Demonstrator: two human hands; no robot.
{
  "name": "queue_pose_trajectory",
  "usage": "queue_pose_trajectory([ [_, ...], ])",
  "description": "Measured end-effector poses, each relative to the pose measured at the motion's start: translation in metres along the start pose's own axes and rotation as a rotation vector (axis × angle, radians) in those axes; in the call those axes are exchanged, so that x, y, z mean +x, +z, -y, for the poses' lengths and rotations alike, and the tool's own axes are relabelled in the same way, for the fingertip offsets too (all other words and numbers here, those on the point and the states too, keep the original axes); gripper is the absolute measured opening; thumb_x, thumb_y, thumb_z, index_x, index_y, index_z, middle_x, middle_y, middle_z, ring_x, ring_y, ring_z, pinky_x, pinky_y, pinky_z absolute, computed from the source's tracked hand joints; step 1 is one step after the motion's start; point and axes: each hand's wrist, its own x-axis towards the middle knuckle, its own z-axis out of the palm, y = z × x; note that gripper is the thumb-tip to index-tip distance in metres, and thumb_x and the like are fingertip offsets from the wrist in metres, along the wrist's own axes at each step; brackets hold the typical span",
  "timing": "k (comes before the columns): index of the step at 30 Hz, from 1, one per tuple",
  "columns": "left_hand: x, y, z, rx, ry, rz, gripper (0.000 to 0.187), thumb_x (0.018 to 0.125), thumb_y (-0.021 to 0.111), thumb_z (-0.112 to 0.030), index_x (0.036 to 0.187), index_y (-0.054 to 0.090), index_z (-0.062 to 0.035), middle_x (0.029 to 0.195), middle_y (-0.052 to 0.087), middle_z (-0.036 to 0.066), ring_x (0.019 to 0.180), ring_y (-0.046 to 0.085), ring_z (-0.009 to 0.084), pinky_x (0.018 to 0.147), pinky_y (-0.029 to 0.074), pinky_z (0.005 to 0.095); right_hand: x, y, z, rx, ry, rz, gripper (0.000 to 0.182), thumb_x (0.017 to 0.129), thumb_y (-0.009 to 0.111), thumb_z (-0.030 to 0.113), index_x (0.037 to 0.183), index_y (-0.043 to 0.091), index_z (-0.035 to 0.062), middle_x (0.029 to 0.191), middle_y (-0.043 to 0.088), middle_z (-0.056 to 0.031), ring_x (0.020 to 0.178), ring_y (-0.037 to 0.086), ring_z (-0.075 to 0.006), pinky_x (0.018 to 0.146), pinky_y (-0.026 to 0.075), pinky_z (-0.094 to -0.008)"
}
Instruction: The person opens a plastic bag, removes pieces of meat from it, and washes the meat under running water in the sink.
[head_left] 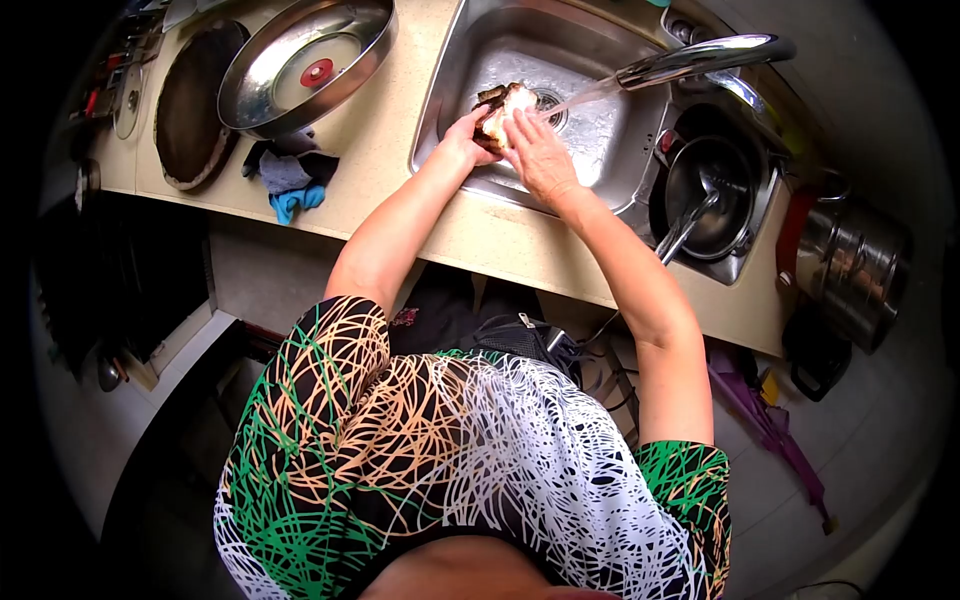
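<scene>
Fingers of the left hand [468, 128] are curled around the near edge of a dark, foam-covered scrubbing pad [503, 110], clamped on it from below. Fingers of the right hand [537, 150] lie nearly flat and close together, pressed on the pad's top face; whether they grip it or merely rub it cannot be told. The pad is held over the sink [600, 140], just in front of the drain [548, 100], where the stream from the faucet [700, 58] meets it.

Step in hand, as judged: rinsing or lathering the pad under running water. The next move would call for turning or squeezing the pad within the stream while the left fingers keep hold of it.

Outward from the sink: to its right, a second basin holds a dark pot [712, 195] with a ladle-like handle [686, 228] leaning from it. Beyond that stand stacked steel pots [855, 265]. To the sink's left, on the tabletop [370, 140], rest a wide steel bowl [300, 65] with a red-knobbed lid [318, 72] inside, a dark round pan [190, 105] further left, and crumpled cloths [290, 175] below the bowl.
</scene>
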Motion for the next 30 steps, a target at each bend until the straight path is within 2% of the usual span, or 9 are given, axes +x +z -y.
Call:
queue_pose_trajectory([
  [2,0.014,-0.003,0.001,-0.043,-0.082,0.192,0.031,0.087,0.054,-0.028,0.111,0.057,-0.0089,0.111,0.06,0.008,0.1,0.056,0.0266,0.089,0.042,0.0457,-0.004,0.001,0.007,0.105,0.01,-0.038,0.045,0.088,0.049,0.028,0.125,0.045,0.0019,0.135,0.039,-0.0134,0.127,0.033,-0.0311,0.104,0.027,-0.0432],
  [6,0.019,0.003,0.005,-0.032,-0.093,0.112,0.027,0.086,0.056,-0.025,0.108,0.059,-0.0093,0.11,0.06,0.008,0.101,0.057,0.0257,0.09,0.042,0.0458,0.0,0.004,-0.01,-0.141,0.169,-0.13,0.04,0.09,0.045,0.03,0.123,0.049,0.0095,0.134,0.041,-0.012,0.126,0.035,-0.0313,0.099,0.03,-0.0454],
  [10,0.019,0.002,0.004,-0.011,-0.09,0.128,0.028,0.084,0.059,-0.025,0.108,0.059,-0.0101,0.108,0.06,0.007,0.099,0.057,0.0256,0.089,0.043,0.0465,0.009,-0.005,-0.017,0.047,0.321,-0.101,0.038,0.086,0.052,0.021,0.122,0.049,0.0115,0.132,0.042,-0.0115,0.124,0.037,-0.0317,0.098,0.031,-0.0457],
  [12,0.021,0.001,0.003,-0.023,-0.11,0.147,0.029,0.082,0.061,-0.026,0.107,0.059,-0.0107,0.107,0.06,0.007,0.098,0.057,0.0261,0.089,0.043,0.0473,0.009,-0.002,-0.02,0.159,0.387,-0.088,0.047,0.082,0.057,0.019,0.127,0.045,0.0091,0.133,0.04,-0.0169,0.123,0.038,-0.0347,0.099,0.032,-0.044],
  [15,0.02,0.005,0.005,0.037,-0.105,0.11,0.03,0.081,0.063,-0.026,0.107,0.059,-0.011,0.107,0.06,0.007,0.1,0.057,0.0263,0.09,0.042,0.0482,0.014,0.006,-0.026,0.457,0.449,-0.198,0.068,0.073,0.064,0.017,0.132,0.034,0.0014,0.134,0.033,-0.0285,0.121,0.037,-0.0408,0.102,0.032,-0.0404],
  [19,0.014,0.012,0.008,0.089,-0.044,0.094,0.031,0.079,0.066,-0.024,0.105,0.06,-0.0104,0.108,0.06,0.008,0.1,0.057,0.0263,0.09,0.042,0.0487,0.019,0.006,-0.029,0.418,0.483,-0.221,0.07,0.07,0.067,0.02,0.129,0.036,0.0005,0.13,0.038,-0.0277,0.118,0.04,-0.0409,0.099,0.035,-0.0407],
  [25,0.025,0.006,0.007,0.107,-0.025,0.162,0.03,0.078,0.068,-0.021,0.104,0.059,-0.0081,0.105,0.062,0.008,0.097,0.058,0.0268,0.089,0.043,0.0501,0.022,0.003,-0.026,0.474,0.537,-0.252,0.065,0.067,0.069,0.022,0.122,0.042,-0.0004,0.117,0.05,-0.0207,0.106,0.05,-0.038,0.09,0.042,-0.0413],
  [27,0.023,0.005,0.006,0.109,-0.013,0.149,0.03,0.078,0.068,-0.02,0.104,0.059,-0.0076,0.104,0.062,0.008,0.096,0.059,0.0267,0.089,0.043,0.0501,0.022,0.007,-0.024,0.542,0.633,-0.252,0.06,0.067,0.066,0.02,0.119,0.044,-0.0003,0.112,0.054,-0.0186,0.103,0.052,-0.0365,0.089,0.042,-0.0412],
  [30,0.018,0.005,0.007,0.139,-0.002,0.169,0.029,0.078,0.067,-0.02,0.103,0.059,-0.0079,0.102,0.063,0.008,0.094,0.06,0.0263,0.087,0.045,0.0486,0.021,0.014,-0.027,0.524,0.616,-0.296,0.057,0.066,0.062,0.018,0.118,0.046,-0.0001,0.109,0.055,-0.019,0.101,0.053,-0.0364,0.089,0.043,-0.0406],
])
